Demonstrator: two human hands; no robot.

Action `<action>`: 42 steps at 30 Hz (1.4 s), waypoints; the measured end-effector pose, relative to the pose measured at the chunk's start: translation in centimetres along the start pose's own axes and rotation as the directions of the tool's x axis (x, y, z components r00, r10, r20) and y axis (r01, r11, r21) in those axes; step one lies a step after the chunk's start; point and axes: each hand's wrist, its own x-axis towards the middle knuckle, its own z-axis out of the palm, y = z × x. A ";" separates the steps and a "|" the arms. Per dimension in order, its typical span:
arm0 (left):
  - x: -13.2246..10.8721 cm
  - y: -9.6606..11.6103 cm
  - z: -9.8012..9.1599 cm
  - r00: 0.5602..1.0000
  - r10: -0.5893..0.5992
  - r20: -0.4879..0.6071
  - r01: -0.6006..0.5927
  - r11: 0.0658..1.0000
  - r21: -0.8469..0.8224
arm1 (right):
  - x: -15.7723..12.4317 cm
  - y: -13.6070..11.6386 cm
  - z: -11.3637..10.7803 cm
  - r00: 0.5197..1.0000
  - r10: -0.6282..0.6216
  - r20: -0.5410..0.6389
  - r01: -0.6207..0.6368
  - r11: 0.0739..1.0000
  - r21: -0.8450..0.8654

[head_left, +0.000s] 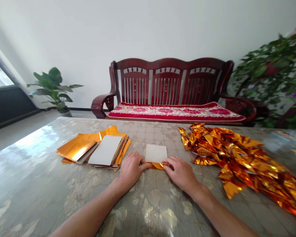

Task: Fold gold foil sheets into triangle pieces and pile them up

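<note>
I see left hand (132,167) angled in from lower left of frame, right hand (180,173) from lower right, backs up, fingers curled. Both pinched nearly closed on opposite ends of gold-foil folded strip (156,166) edging flat grey-white paper sheet (156,153), just below frame centre. Strip's long axis runs left-right; sheet's squared far edge points up-frame.

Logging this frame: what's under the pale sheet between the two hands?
The patterned tabletop shows around the pale sheet. The left hand and right hand hold its gold near edge, one at each end. Whatever lies directly beneath is covered, so it cannot be seen.
</note>
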 end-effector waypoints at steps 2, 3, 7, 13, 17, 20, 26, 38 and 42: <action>0.1 0.0 0.0 1.000 0.004 -0.006 -0.004 1.000 0.009 | 0.0 0.0 0.0 1.000 -0.005 0.002 0.005 1.000 -0.003; 0.1 0.0 0.0 1.000 0.006 -0.008 -0.006 1.000 0.013 | 0.0 0.0 0.0 1.000 -0.012 0.001 0.012 1.000 -0.002; 0.1 0.1 0.0 1.000 0.017 -0.007 -0.017 0.999 0.051 | -0.1 0.0 0.0 0.998 -0.059 -0.003 0.059 0.998 0.003; -0.1 0.2 -0.1 1.000 0.017 0.002 -0.017 0.997 0.082 | -0.1 0.1 -0.1 0.995 -0.096 0.008 0.096 0.995 0.029; 0.0 0.3 -0.2 0.999 0.035 0.008 -0.035 0.996 0.079 | -0.2 0.3 0.1 0.990 -0.141 0.000 0.141 0.990 0.019; -0.1 0.5 -0.3 0.999 0.042 0.019 -0.044 0.995 0.086 | -0.3 0.5 0.2 0.985 -0.171 -0.021 0.171 0.985 -0.011; -0.4 0.6 -0.3 0.998 0.062 0.022 -0.064 0.995 0.081 | -0.3 0.8 0.1 0.976 -0.207 -0.071 0.201 0.976 -0.081; -0.4 0.7 -0.3 0.999 0.046 0.023 -0.047 0.995 0.092 | -0.3 0.1 -0.1 0.987 -0.143 -0.068 0.127 0.972 -0.200; -0.4 0.8 -0.4 0.999 0.043 0.026 -0.045 0.993 0.107 | -0.3 0.0 0.1 0.990 -0.116 -0.075 0.096 0.968 -0.231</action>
